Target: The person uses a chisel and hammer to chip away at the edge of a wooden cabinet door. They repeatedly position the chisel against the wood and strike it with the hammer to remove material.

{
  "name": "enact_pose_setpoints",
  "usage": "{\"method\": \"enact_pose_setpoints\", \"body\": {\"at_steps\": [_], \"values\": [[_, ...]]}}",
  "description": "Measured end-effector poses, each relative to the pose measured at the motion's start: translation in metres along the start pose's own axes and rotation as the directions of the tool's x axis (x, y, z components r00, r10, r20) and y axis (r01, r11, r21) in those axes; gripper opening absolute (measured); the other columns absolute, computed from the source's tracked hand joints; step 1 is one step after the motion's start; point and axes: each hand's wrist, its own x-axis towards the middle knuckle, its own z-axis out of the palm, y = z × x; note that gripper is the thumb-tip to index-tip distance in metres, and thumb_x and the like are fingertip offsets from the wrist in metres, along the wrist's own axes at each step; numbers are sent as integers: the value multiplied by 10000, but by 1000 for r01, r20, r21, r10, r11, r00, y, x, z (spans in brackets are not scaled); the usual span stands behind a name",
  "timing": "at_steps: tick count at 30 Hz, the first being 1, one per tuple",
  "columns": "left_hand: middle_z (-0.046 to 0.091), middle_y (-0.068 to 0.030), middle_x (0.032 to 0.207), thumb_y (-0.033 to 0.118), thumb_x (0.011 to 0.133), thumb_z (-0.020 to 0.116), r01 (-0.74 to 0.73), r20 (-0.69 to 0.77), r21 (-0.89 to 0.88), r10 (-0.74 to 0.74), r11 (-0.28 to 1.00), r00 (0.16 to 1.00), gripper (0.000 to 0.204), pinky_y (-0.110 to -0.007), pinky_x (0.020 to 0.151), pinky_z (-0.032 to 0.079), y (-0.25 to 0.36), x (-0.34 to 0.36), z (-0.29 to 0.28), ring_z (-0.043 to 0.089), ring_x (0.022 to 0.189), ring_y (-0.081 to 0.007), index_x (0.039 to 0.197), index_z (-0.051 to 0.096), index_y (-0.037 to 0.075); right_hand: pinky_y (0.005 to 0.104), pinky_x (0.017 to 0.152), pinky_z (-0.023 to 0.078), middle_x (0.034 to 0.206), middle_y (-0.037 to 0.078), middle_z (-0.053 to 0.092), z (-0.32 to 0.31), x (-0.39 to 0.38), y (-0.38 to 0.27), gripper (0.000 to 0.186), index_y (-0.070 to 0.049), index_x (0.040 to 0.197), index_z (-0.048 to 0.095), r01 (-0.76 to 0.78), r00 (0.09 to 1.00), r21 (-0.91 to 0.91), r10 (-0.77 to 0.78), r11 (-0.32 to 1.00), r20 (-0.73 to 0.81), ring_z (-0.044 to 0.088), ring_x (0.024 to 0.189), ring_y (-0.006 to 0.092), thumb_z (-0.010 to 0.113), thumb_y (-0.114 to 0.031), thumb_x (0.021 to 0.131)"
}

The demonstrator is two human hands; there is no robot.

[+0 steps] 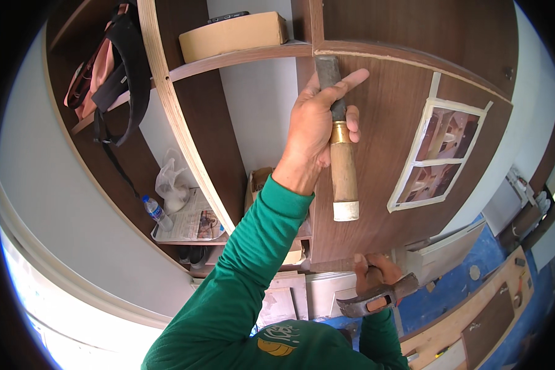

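My left hand (314, 120) is raised in the middle of the view and grips a wood chisel (344, 169) by its dark blade, one finger stretched out to the side. The chisel has a brass collar and a wooden handle with a whitish butt end that points down toward me. Its blade tip lies at the upper edge of the brown cabinet panel (376, 148); whether it touches is unclear. Lower right, my right hand (376, 271) is closed round a hammer, whose dark steel head (379, 299) faces up. The hammer's handle is mostly hidden.
A framed photo sheet (439, 154) is taped to the panel. Shelves on the left carry a cardboard box (234, 38), a black strap bag (126, 68), a water bottle (157, 211) and a plastic bag (172, 185). A wooden board (475, 314) and blue floor covering (422, 311) lie lower right.
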Motion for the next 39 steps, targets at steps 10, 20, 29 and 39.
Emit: {"method": "enact_pose_setpoints", "body": {"at_steps": [10, 20, 29, 39], "values": [[525, -305, 1598, 88, 1101, 489, 29, 7, 3, -29, 1000, 1000, 492, -267, 437, 547, 7, -2, 0, 567, 602, -141, 1560, 366, -40, 368, 602, 502, 720, 132, 678, -6, 7, -2, 202, -5, 864, 655, 57, 998, 23, -58, 998, 38, 624, 589, 249, 822, -70, 956], [586, -295, 1541, 57, 1097, 444, 54, -78, 25, -52, 998, 996, 437, -260, 461, 544, 14, -2, 15, 535, 627, -138, 1507, 385, -83, 369, 549, 451, 719, 106, 632, 8, 37, -5, 236, -27, 825, 621, 230, 972, -101, -234, 968, -31, 595, 569, 262, 853, -13, 867], [580, -298, 1538, 50, 1105, 434, 62, -65, -5, -62, 998, 996, 441, -257, 460, 531, 14, -2, 13, 522, 633, -131, 1525, 365, -65, 387, 529, 416, 652, 121, 558, 49, 70, 32, 241, -56, 807, 622, 213, 967, -38, -216, 976, -137, 561, 540, 296, 853, 1, 846], [571, -302, 1542, 46, 1103, 448, 63, -34, 7, -63, 998, 997, 410, -260, 449, 541, 14, -1, 7, 546, 626, -137, 1492, 377, -60, 405, 529, 414, 661, 118, 560, 56, 65, 36, 229, -57, 788, 619, 180, 976, -61, -186, 982, -117, 554, 544, 307, 832, 22, 817]]}}
